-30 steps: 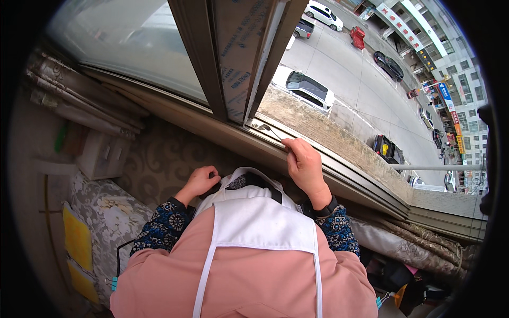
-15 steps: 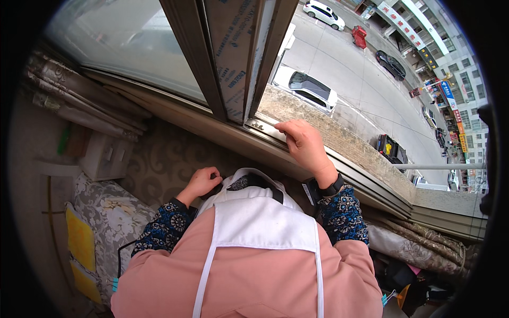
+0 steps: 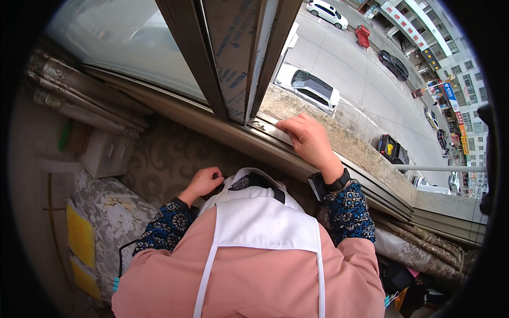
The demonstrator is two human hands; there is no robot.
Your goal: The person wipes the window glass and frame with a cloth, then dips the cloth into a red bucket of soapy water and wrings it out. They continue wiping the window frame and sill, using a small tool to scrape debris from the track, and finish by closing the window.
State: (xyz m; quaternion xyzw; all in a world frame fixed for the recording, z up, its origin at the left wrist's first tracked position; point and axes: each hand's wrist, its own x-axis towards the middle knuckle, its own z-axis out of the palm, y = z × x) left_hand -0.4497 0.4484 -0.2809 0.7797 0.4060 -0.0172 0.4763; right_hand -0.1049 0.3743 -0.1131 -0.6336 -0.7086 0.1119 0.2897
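1. One window track (image 3: 377, 192), with several parallel metal rails, lies in front of the person and runs from the upright window frame (image 3: 233, 63) down toward the right.
2. In its upper end, close to the frame, there is a small patch of dark bits (image 3: 259, 126).
3. The right hand (image 3: 307, 140) is over this end, just beside the patch. Its fingers are bent and the fingertips point down to the rails. I cannot tell whether they grasp some thin thing.
4. The left hand (image 3: 201, 183) stays lower, well apart from the track, beside the white apron (image 3: 268, 225). Its fingers are curled inward; whether they are holding something, I cannot tell.
5. On the right wrist is a black watch (image 3: 339, 181), just above a dark blue patterned sleeve (image 3: 350, 212).
6. Beyond the track there is a rough stone ledge (image 3: 347, 135), and below it a street, where a white car (image 3: 310, 89) and a red vehicle (image 3: 362, 36) stand.
7. At the left side of the room are a curtain (image 3: 85, 100), a white drawer box (image 3: 108, 153) and a yellow cloth-like piece (image 3: 81, 238).
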